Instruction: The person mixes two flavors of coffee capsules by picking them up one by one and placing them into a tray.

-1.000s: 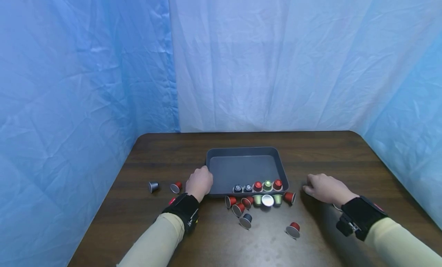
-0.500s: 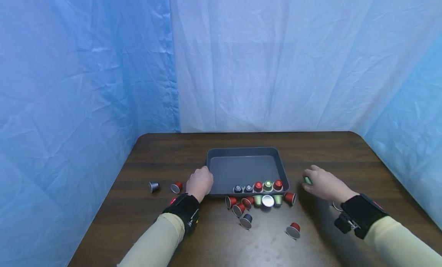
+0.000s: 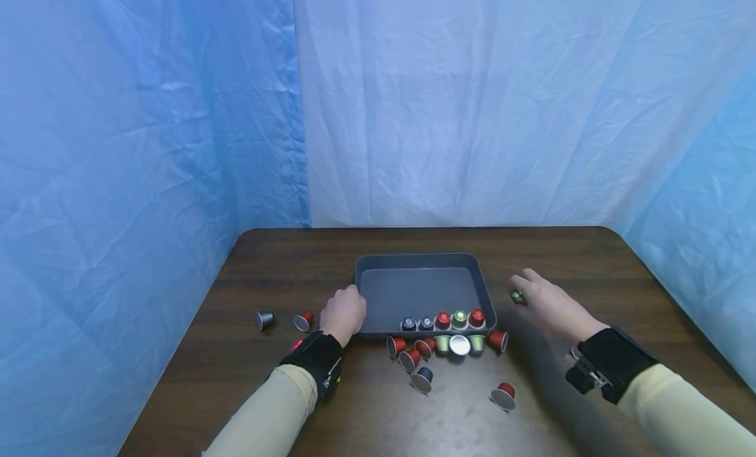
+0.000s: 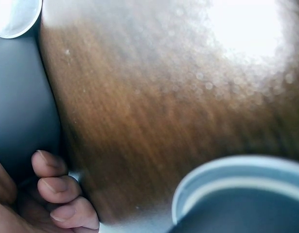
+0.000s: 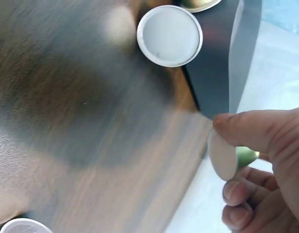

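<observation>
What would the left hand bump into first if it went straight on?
Most likely the dark tray: the left hand is at its left edge, though depth is hard to judge.

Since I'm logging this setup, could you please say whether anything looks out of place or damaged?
No spill or damage shows. Only the disorder stands out: five capsules stand in a row in the tray, while others lie tipped and scattered on the table, like the lone red capsule at the front.

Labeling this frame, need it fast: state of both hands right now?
Left hand: closed on the left edge of the tray.
Right hand: closed, pinching a green capsule.
</observation>
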The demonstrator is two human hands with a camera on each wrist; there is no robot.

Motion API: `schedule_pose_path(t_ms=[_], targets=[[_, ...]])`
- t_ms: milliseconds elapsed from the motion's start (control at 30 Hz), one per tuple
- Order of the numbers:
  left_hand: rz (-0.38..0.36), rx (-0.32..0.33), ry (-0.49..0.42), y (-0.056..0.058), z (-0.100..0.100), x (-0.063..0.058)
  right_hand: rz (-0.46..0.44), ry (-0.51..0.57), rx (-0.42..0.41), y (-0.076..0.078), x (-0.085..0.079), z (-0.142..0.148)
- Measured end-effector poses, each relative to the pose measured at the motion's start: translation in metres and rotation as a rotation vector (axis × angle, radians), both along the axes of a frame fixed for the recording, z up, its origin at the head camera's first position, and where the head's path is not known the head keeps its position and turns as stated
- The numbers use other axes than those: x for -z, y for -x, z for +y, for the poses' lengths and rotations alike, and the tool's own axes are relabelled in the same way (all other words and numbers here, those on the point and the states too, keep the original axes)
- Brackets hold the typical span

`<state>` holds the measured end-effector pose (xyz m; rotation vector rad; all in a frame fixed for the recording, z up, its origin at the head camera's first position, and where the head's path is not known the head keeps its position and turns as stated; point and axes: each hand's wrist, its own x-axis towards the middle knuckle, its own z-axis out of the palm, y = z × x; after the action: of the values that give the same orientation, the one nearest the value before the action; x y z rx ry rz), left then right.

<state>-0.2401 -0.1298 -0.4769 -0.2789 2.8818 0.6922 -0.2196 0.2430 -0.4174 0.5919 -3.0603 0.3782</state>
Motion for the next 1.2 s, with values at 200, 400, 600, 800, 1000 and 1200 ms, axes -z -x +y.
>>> schedule_pose_path(t_ms=[200,400,600,800,1000,1200], targets=[[-0.014,-0.006,-0.009,0.000,0.000,0.000,0.021,0.013,-0.011,0.000,-0.007,-0.007],[-0.006,-0.005,-0.002,-0.002,0.001,-0.001,0.024,0.023,-0.043,0.002,-0.013,-0.015],[-0.012,-0.008,-0.008,-0.003,0.001,-0.003,0.045,0.029,-0.082,0.004,-0.014,-0.021],[-0.022,-0.015,-0.012,-0.003,0.001,-0.004,0.043,0.035,-0.105,0.005,-0.017,-0.024],[-0.035,-0.021,-0.017,-0.001,0.001,-0.004,0.021,0.037,-0.106,0.006,-0.018,-0.029],[-0.027,-0.019,-0.022,-0.003,0.002,-0.005,0.016,0.033,-0.119,0.006,-0.022,-0.036]])
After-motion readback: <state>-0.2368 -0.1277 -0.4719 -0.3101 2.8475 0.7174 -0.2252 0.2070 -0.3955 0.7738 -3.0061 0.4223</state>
